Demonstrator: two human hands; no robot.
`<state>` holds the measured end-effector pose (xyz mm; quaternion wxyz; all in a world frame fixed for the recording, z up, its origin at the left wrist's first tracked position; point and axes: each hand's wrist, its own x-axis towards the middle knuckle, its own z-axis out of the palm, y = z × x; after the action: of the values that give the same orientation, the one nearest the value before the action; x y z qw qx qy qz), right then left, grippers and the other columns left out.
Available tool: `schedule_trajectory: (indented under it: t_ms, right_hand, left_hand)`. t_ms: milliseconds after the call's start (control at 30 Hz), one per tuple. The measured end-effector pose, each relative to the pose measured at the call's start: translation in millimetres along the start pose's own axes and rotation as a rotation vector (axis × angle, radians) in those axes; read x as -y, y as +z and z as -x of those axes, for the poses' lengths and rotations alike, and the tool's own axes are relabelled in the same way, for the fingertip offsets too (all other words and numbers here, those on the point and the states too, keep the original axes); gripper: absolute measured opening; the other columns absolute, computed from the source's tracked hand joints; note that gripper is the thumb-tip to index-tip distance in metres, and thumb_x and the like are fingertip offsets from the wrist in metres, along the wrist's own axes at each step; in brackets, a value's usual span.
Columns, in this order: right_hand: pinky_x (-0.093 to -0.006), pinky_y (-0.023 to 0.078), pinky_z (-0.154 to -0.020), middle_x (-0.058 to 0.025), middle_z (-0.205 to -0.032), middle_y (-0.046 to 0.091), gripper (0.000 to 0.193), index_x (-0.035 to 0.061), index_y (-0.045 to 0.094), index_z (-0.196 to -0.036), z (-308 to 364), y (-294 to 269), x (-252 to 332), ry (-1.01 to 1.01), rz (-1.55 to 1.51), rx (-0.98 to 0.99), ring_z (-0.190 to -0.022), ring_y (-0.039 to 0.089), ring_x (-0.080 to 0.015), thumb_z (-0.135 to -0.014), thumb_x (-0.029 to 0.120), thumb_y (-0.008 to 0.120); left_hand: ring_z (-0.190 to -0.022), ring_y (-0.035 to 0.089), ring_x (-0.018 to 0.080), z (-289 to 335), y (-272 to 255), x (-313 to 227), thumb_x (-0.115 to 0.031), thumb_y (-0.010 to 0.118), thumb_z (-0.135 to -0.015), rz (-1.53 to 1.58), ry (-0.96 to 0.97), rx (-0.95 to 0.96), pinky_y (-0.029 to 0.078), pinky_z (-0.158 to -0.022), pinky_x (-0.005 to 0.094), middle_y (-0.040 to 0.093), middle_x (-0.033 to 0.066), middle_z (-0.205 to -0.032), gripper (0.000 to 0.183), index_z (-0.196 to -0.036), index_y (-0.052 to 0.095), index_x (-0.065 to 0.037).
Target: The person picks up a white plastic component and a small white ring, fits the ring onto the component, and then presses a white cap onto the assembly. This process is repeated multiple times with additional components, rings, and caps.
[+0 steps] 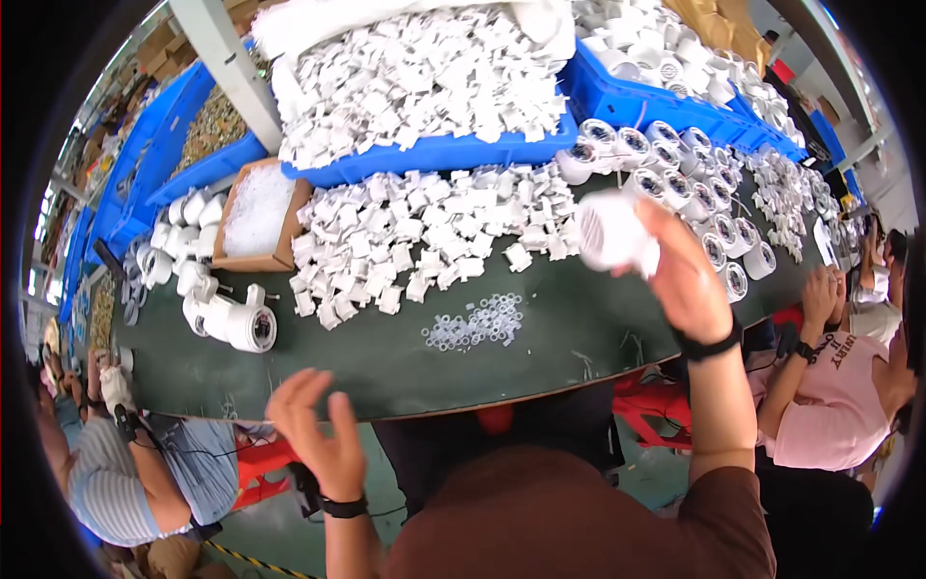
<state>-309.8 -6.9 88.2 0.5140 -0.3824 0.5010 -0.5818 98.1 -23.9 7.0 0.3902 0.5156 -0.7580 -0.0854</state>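
The white camera housing [610,230] is lifted above the green table [386,357], grasped in the right hand [687,275]; it looks motion-blurred, so a firmer, steadier grip would probably serve. The left hand [318,434] hangs open and empty at the table's near edge; small clear rings [477,323] lie on the table between both hands.

Right hand [687,280] is raised over the green table [386,357], gripping a white round housing [612,232], blurred. Left hand [313,429] hangs open and empty at the table's near edge. Small clear rings [479,323] lie between the hands. White brackets [415,236] are heaped beyond, with more in a blue bin [453,150]. Finished white housings [675,159] are ranked right; a cardboard box [256,214] sits left.
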Motion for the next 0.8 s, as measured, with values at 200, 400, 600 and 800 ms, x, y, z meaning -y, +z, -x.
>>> schedule_trajectory:
  t_ms: [200, 400, 600, 800]
  right_hand:
    - [-0.0359, 0.057, -0.09, -0.0107, -0.122, 0.063, 0.045, 0.0013, 0.046, -0.137, 69.3, 89.3, -53.8, 0.503, -0.239, 0.164, -0.107, 0.068, -0.0212, -0.107, 0.033, 0.057]
    - [-0.0335, 0.056, -0.09, -0.0111, -0.125, 0.059, 0.037, 0.0027, 0.047, -0.13, 79.9, 116.6, -87.1, 0.537, -0.284, 0.257, -0.107, 0.066, -0.0181, -0.111, 0.034, 0.048]
    - [-0.0244, 0.051, -0.079, -0.0037, -0.101, 0.065, 0.026, 0.0018, 0.059, -0.128, 71.1, 113.4, -71.6, 0.147, 0.458, 0.233, -0.089, 0.061, -0.0079, -0.104, 0.011, 0.062]
    - [-0.0235, 0.053, -0.074, -0.0041, -0.104, 0.066, 0.016, -0.0006, 0.066, -0.115, 55.1, 118.8, -70.2, -0.059, 0.211, 0.316, -0.089, 0.064, -0.0075, -0.1, -0.002, 0.063]
  left_hand:
    - [-0.134, 0.047, 0.0393, -9.2, 25.8, -75.9, -0.028, 0.083, -0.082, 0.512, 0.264, 0.364, 0.036, -0.112, 0.0471, 0.045, 0.022, -0.153, 0.076, -0.147, 0.052, -0.003]
    - [-0.121, 0.051, 0.0388, -2.1, 51.4, -73.9, -0.006, 0.066, -0.091, 0.624, 0.085, 0.323, 0.04, -0.106, 0.0463, 0.05, 0.0225, -0.142, 0.049, -0.138, 0.052, 0.0]
    - [-0.11, 0.054, 0.0352, -2.3, 49.0, -70.7, -0.003, 0.059, -0.092, 0.461, 0.141, 0.343, 0.044, -0.096, 0.0429, 0.057, 0.0214, -0.129, 0.032, -0.124, 0.057, 0.0]
    - [-0.102, 0.057, 0.0362, -12.4, 48.6, -72.2, -0.004, 0.061, -0.09, 0.389, 0.184, 0.365, 0.046, -0.091, 0.0446, 0.063, 0.0157, -0.118, 0.024, -0.114, 0.062, -0.002]
